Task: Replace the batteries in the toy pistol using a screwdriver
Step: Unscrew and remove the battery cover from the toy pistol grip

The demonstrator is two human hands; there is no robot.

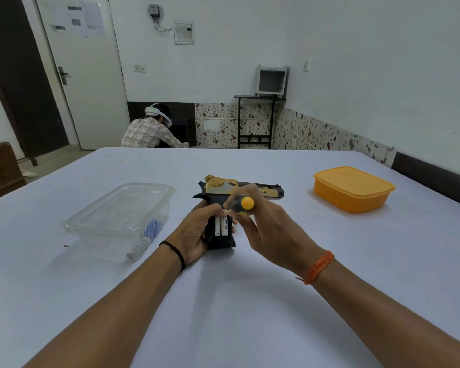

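A black and gold toy pistol [221, 187] lies on the white table [223, 301], its grip toward me. My left hand [194, 235] grips the pistol's grip from the left. The battery bay is open and two white batteries [221, 226] show inside it. My right hand [266, 224] holds a screwdriver with a black and yellow handle [243, 203], its yellow end facing me. The tip is hidden behind my fingers near the top of the batteries.
A clear plastic box [122, 216] with a lid stands left of the pistol, with small blue and white items inside. An orange lidded container [353, 188] sits at the right. A person crouches on the floor beyond the table's far edge.
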